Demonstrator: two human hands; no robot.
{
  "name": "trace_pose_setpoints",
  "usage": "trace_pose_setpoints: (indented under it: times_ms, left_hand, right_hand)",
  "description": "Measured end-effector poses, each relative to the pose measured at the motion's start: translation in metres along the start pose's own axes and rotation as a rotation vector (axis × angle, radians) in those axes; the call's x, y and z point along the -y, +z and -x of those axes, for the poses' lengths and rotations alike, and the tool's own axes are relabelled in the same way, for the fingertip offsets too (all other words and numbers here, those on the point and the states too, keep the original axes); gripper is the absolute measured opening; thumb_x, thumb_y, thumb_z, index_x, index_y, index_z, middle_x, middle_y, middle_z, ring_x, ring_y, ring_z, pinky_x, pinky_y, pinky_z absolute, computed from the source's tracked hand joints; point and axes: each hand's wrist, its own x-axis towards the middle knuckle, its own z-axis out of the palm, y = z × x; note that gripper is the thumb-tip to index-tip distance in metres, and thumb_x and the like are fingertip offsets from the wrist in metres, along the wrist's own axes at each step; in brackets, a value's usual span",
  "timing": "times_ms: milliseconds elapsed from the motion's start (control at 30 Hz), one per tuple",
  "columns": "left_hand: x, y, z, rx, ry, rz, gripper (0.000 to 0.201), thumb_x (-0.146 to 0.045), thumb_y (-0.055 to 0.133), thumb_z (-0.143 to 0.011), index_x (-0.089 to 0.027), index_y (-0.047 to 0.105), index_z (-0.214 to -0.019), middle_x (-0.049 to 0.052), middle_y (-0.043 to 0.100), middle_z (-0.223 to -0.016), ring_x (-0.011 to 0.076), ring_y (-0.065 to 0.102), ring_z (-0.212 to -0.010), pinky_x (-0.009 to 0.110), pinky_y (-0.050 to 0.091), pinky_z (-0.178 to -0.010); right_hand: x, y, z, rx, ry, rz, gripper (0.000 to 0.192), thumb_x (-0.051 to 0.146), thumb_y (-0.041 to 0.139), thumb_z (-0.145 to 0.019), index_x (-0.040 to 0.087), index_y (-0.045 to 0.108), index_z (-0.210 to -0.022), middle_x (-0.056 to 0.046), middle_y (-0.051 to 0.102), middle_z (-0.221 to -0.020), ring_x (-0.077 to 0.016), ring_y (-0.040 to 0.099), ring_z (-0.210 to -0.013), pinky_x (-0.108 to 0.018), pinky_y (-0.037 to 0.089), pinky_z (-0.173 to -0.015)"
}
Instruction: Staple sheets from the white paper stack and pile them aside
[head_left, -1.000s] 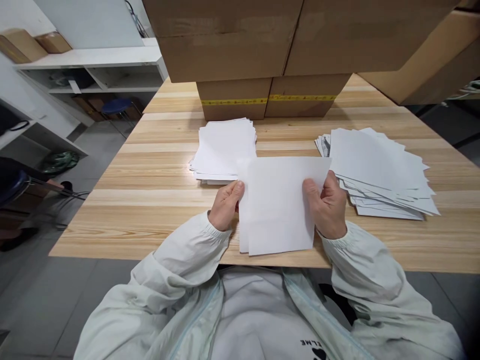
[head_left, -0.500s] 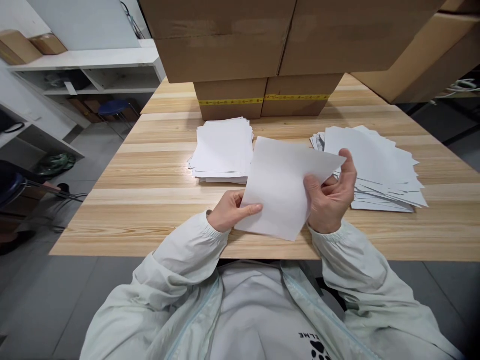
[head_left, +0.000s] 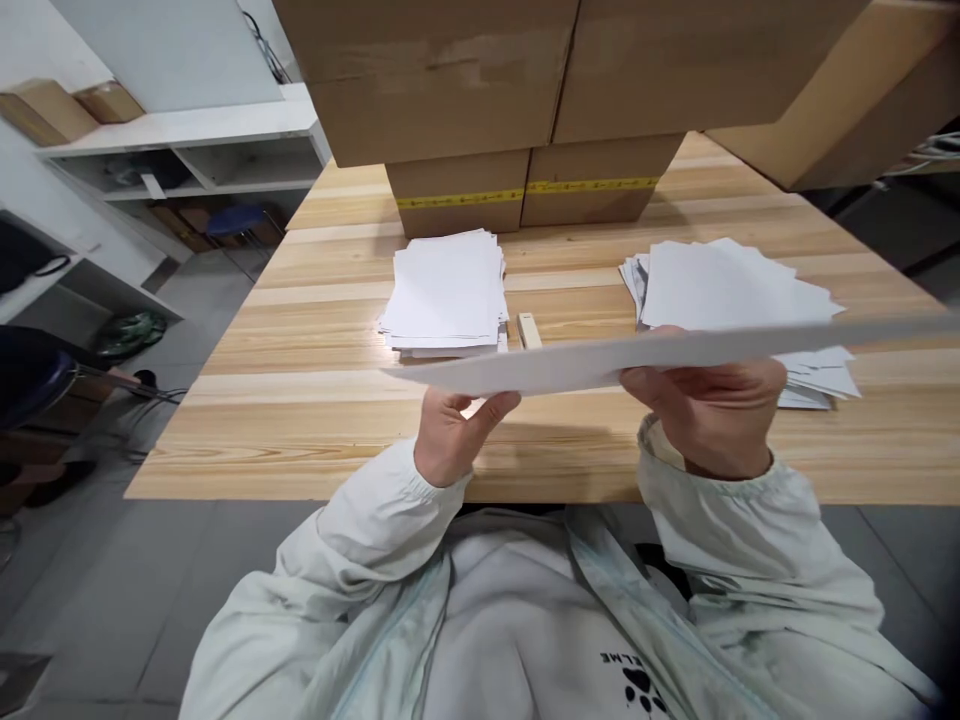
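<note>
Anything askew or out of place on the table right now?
The right paper pile is fanned out, sheets splayed at differing angles, while the left stack sits fairly square. A small wooden block lies loose beside the left stack. Both hands hold one sheet nearly edge-on to the camera.

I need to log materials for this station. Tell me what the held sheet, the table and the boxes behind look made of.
Sheet: thin white paper, matte; it bows between the left hand and the right hand.
Table: pale wood, probably laminated pine; glued strips and grain show, with a slight sheen.
Boxes: brown corrugated cardboard, matte; the lower ones carry yellow tape.
</note>
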Motion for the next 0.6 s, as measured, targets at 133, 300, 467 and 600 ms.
trace_pose_setpoints:
  times_ms: [133, 300, 467, 600]
  left_hand:
    - [0.018, -0.001, 0.009, 0.038, -0.087, 0.017, 0.031, -0.046, 0.083, -0.073, -0.018, 0.074, -0.082, 0.005, 0.073, -0.082, 0.0175, 0.066, -0.073, 0.03, 0.053, -0.069]
    - [0.02, 0.005, 0.011, 0.061, -0.085, 0.041, 0.03, -0.043, 0.077, -0.081, -0.019, 0.075, -0.097, 0.007, 0.076, -0.098, 0.021, 0.068, -0.093, 0.033, 0.052, -0.088]
    - [0.024, 0.013, 0.014, 0.067, -0.091, 0.059, 0.03, -0.043, 0.077, -0.081, -0.019, 0.075, -0.098, 0.007, 0.076, -0.1, 0.021, 0.067, -0.095, 0.033, 0.051, -0.091]
    - [0.022, 0.016, 0.017, 0.08, -0.063, 0.052, 0.03, -0.041, 0.076, -0.082, -0.019, 0.074, -0.102, 0.006, 0.076, -0.101, 0.0206, 0.067, -0.095, 0.033, 0.051, -0.091]
  right_hand:
    - [-0.017, 0.003, 0.019, 0.139, 0.071, -0.008, 0.019, 0.041, 0.08, -0.078, 0.028, 0.079, -0.092, -0.003, 0.079, -0.088, -0.0225, 0.073, -0.08, -0.037, 0.06, -0.071]
    - [-0.048, 0.01, 0.049, -0.112, 0.206, 0.048, 0.023, 0.037, 0.081, -0.077, 0.024, 0.075, -0.094, -0.003, 0.078, -0.093, -0.0199, 0.072, -0.081, -0.035, 0.059, -0.073]
    - [-0.048, 0.006, 0.054, -0.18, 0.182, 0.051, 0.027, 0.039, 0.083, -0.073, 0.023, 0.072, -0.092, -0.004, 0.077, -0.089, -0.021, 0.071, -0.08, -0.036, 0.06, -0.071]
    - [-0.044, 0.005, 0.054, -0.176, 0.175, 0.04, 0.026, 0.038, 0.083, -0.073, 0.023, 0.072, -0.091, -0.004, 0.077, -0.087, -0.021, 0.071, -0.078, -0.037, 0.059, -0.071]
